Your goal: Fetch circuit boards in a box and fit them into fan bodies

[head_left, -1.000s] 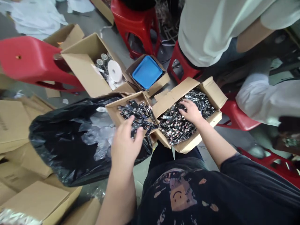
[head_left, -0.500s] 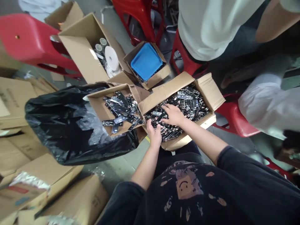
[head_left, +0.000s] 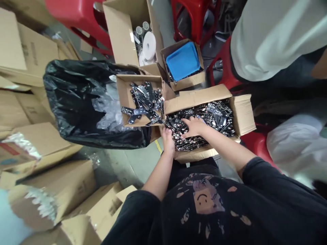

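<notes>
A cardboard box (head_left: 204, 91) in front of me is filled with a heap of small dark strips (head_left: 217, 117) that look like narrow circuit boards. My right hand (head_left: 196, 127) rests on the heap, its thumb and fingers apart. At the box's near left corner is my left hand (head_left: 168, 141), fingers curled close together; what they hold, if anything, is hidden. A shallower open carton (head_left: 122, 90) adjoins on the left, with several loose strips (head_left: 144, 98) scattered inside.
Left of the cartons lies a black plastic bag (head_left: 68, 102) with clear plastic in it. Beyond are a box with a blue tray (head_left: 182, 61) and a box with white rolls (head_left: 149, 46). Red stools (head_left: 189, 13) and seated people surround the right side; cartons (head_left: 71, 183) crowd the left.
The view has shifted, so the bag and boxes appear farther right. My left fingers have drawn closer together at the box corner. My right hand stays over the heap.
</notes>
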A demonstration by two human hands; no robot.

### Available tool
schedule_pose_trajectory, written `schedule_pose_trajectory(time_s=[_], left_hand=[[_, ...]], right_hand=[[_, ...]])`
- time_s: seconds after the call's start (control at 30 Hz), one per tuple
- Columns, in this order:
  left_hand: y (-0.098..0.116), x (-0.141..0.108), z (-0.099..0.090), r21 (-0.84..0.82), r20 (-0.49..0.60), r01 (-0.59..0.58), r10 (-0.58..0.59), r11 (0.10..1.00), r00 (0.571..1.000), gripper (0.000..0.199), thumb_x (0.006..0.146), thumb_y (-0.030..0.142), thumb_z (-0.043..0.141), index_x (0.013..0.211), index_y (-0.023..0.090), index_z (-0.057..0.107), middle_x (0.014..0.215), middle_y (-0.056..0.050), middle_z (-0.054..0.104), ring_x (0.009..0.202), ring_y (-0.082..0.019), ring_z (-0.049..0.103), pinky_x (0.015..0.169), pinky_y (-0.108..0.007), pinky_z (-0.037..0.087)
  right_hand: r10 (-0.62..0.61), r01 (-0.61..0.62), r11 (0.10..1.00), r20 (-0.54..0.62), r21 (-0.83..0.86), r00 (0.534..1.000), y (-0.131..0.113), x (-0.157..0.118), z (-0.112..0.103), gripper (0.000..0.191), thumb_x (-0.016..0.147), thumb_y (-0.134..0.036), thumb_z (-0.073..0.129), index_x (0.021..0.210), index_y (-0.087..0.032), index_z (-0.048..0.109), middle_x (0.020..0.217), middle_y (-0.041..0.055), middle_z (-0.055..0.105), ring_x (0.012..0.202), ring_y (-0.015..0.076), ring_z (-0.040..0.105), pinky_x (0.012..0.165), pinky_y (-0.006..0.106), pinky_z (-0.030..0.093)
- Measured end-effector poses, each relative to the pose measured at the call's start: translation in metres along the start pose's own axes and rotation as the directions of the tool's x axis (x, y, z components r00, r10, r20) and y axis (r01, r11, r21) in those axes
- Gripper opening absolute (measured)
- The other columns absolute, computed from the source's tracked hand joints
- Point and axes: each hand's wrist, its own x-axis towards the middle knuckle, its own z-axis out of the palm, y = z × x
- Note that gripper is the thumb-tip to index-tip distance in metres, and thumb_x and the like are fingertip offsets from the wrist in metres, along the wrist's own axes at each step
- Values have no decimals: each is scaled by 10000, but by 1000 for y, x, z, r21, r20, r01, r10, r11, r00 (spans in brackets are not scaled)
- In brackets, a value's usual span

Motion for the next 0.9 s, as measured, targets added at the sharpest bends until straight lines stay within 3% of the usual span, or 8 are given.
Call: schedule_pose_trajectory(time_s=[0.07,0.13,0.23,0.33,0.57,0.77,0.9], left_hand=[[2,1,-2,45,1,8,-8,999,1000,560,905,279,418,1461,240,364,1467,-99,485,1369,-264,462,1138,-447,382],[6,-2,-1,110,12,-11,10,994,1000,620,793,213,534,1408,233,454,1499,-83,446,1422,-272,389,1202,-426,284],[11,-12,5,190,28,-44,39,981,999,819,641,145,650,1424,258,442,1620,-56,232,1512,-291,191,1249,-410,134],[16,-17,9,265,75,-55,36,963,997,903,621,167,690,1462,266,377,1659,-73,67,1529,-341,84,1241,-479,114],[15,2,-1,281,124,-14,-22,960,992,1024,685,335,737,1534,162,191,1498,-198,398,1427,-346,365,1186,-488,279],[13,1,3,288,176,-14,-39,958,984,1010,654,414,792,1511,239,289,1588,-175,240,1490,-371,228,1193,-520,233],[15,7,-5,287,246,-17,-57,958,968,1055,639,425,811,1527,259,265,1539,-179,348,1451,-381,312,1166,-536,270]], right_hand=[[-23,24,999,24,-33,999,5,3,0,1112,597,-705,738,1530,-277,309,1415,195,449,1312,450,427,1068,554,331],[-61,61,997,8,-49,998,8,4,5,1105,578,-672,770,1512,-264,345,1397,189,450,1292,432,444,1065,530,346],[-101,100,993,-31,-57,994,9,0,15,1119,565,-632,804,1506,-233,350,1425,194,406,1294,405,439,1074,497,354],[-66,64,996,-44,-56,997,5,-7,21,1134,581,-580,826,1523,-234,300,1454,205,371,1307,403,429,1059,498,374],[7,-8,999,-20,-35,1000,1,-14,15,1036,632,-497,839,1503,-266,329,1378,202,417,1200,404,523,956,498,458],[51,-52,998,43,23,998,8,-14,14,1063,644,-477,832,1527,-267,281,1430,208,369,1151,373,600,931,442,495],[27,-31,998,78,48,997,13,-17,15,1110,606,-436,861,1532,-280,269,1420,199,382,1109,359,636,926,422,505]])
